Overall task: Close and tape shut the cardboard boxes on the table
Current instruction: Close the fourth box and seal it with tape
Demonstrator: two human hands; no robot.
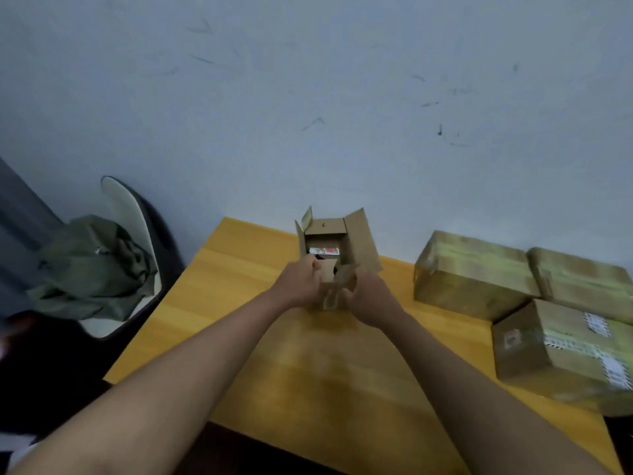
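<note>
A person's left hand (pixel 301 281) and right hand (pixel 368 296) each take hold of a near flap of a small open brown cardboard box (pixel 337 241), their grip closed on the cardboard, at the far middle of a yellow wooden bench (pixel 246 269). The box's far and side flaps stand up. Three taped brown cardboard parcels (pixel 476 272) sit together at the bench's right side.

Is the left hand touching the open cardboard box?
Touching. The head view shows the left hand gripping the near flap of the open cardboard box, its fingers curled over the flap's edge.
</note>
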